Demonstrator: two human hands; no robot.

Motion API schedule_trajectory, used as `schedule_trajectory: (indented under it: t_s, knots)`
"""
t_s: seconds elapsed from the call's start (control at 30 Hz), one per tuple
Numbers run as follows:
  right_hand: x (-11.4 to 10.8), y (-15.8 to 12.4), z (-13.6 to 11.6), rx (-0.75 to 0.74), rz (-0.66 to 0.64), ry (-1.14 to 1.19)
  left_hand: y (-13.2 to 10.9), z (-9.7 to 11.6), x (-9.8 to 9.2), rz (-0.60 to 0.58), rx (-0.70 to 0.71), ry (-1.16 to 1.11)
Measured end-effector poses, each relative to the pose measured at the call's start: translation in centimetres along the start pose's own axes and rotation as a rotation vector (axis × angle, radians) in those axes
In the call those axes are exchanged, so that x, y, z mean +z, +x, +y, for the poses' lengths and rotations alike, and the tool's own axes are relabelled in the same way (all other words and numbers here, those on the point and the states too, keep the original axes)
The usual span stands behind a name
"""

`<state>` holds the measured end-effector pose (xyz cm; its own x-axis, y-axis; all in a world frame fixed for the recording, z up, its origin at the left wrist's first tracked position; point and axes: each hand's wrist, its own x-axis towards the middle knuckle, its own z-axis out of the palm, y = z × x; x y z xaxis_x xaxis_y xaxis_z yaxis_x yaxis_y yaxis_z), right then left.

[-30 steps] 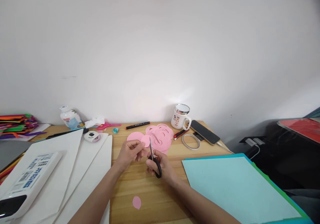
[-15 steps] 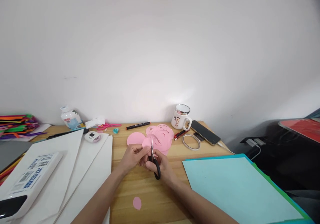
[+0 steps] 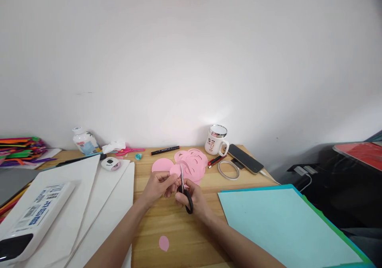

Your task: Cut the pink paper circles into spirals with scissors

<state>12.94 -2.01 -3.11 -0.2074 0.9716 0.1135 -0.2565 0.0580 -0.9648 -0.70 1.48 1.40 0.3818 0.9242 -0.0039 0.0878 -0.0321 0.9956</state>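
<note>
Between thumb and fingers, my left hand (image 3: 160,186) pinches a small pink paper piece (image 3: 176,170). My right hand (image 3: 193,199) is closed around the black handles of a pair of scissors (image 3: 188,202), whose blades point away from me along the right edge of that piece. Just behind both hands lies a heap of pink paper offcuts (image 3: 195,162) with curved cutouts. A pink paper circle (image 3: 162,165) rests left of the heap. Nearer to me on the wooden table, a petal-shaped pink piece (image 3: 164,243) lies flat.
White sheets (image 3: 110,216) carry a white packaged box (image 3: 38,216) at the left. Light blue paper (image 3: 286,224) is stacked at the right. Along the back stand a bottle (image 3: 86,141) and a mug (image 3: 215,140); a marker (image 3: 165,150), tape ring (image 3: 228,170) and phone (image 3: 245,159) lie nearby.
The scissors and my right hand have shifted very slightly right and down. My left hand keeps hold of the pink piece in nearly the same place.
</note>
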Motion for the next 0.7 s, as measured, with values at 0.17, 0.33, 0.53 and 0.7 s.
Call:
schedule_trajectory:
  t_s: [0.17,0.33,0.53,0.7]
  knots:
    - [0.0,-0.06,0.0,0.013,0.012,-0.015,0.13,-0.06,-0.3,0.036,0.009,0.01]
    - [0.29,-0.19,-0.24,0.047,0.009,0.036,0.2,0.1,-0.44,0.08,0.047,0.001]
    - [0.47,-0.23,-0.33,0.079,-0.001,0.071,0.39,-0.08,-0.74,0.157,0.091,-0.007]
    - [0.36,-0.12,-0.11,0.104,-0.013,0.048,0.49,-0.31,-0.79,0.175,0.134,-0.042]
